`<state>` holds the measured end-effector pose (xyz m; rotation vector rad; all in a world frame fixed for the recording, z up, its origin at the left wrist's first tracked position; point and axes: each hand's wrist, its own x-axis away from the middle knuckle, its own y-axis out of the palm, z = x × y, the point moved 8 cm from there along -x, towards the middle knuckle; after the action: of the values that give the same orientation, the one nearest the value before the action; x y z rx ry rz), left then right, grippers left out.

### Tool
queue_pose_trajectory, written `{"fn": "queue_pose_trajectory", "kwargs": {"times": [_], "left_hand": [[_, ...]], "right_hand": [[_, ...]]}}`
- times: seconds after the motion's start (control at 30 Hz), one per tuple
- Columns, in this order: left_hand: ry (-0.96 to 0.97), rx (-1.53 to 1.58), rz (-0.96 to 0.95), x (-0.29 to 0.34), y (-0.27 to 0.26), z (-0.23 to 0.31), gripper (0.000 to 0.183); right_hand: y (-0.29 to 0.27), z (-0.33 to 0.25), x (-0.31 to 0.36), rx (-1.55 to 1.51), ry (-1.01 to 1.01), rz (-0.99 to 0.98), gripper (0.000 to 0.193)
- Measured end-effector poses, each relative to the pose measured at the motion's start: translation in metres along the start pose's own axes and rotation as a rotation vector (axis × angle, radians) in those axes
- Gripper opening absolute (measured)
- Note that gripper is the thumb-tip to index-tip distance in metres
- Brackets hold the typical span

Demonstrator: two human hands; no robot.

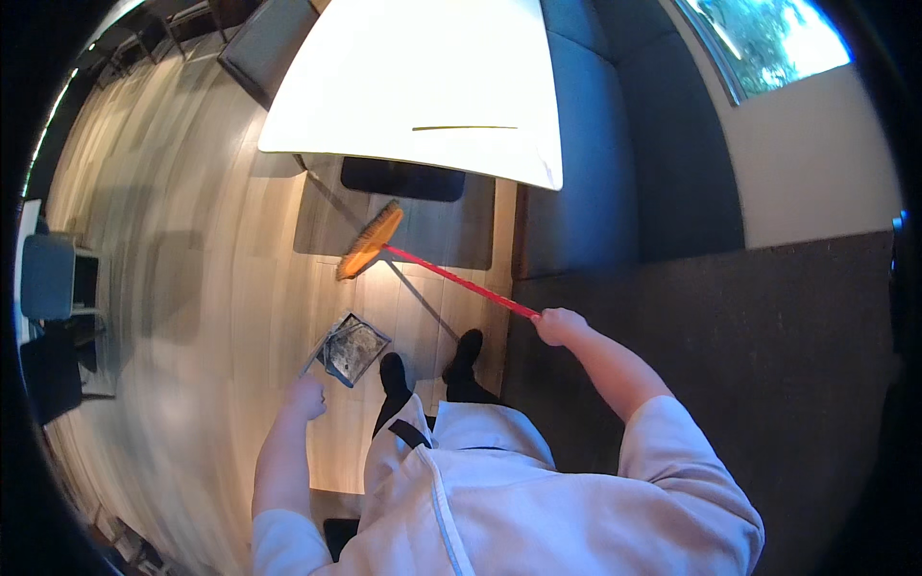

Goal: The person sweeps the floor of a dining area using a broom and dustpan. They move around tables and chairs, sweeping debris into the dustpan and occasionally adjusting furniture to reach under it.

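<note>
My right hand [559,326] is closed round the red handle of a broom [370,242]. The handle slants up and to the left to an orange head with dark bristles, which is at the wooden floor in front of the table. My left hand [306,396] grips the handle of a dustpan [354,348]. The pan is dark and square, with greyish dust or dirt in it, and sits low by my left foot, its handle rising toward my hand. A gap of floor lies between broom head and pan.
Ahead stands a white table [413,77] with a thin dark strip on its top. A grey-blue padded bench [595,144] runs along the right, beside a window. Chairs [50,276] are at the far left. My feet [465,353] stand on the wooden floor [206,317].
</note>
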<state>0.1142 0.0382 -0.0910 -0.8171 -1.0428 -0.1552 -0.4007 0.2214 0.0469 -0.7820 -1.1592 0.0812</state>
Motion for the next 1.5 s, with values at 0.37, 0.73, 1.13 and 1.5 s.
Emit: {"fn": "queue_pose_trajectory", "kwargs": {"times": [0.37, 0.73, 1.13, 1.5], "left_hand": [[-0.133, 0.652, 0.220, 0.060, -0.077, -0.111, 0.036], [-0.525, 1.092, 0.482, 0.092, -0.127, -0.087, 0.016], [-0.421, 0.947, 0.224, 0.043, -0.222, -0.104, 0.014], [-0.025, 0.451, -0.038, -0.117, -0.220, -0.198, 0.018]], "right_hand": [[0.192, 0.139, 0.137, -0.371, 0.372, -0.150, 0.058], [0.198, 0.183, 0.031, -0.862, 0.380, 0.159, 0.057], [0.245, 0.056, -0.044, -0.882, 0.454, 0.003, 0.058], [0.284, -0.295, 0.228, -1.331, 0.862, -0.446, 0.069]]}}
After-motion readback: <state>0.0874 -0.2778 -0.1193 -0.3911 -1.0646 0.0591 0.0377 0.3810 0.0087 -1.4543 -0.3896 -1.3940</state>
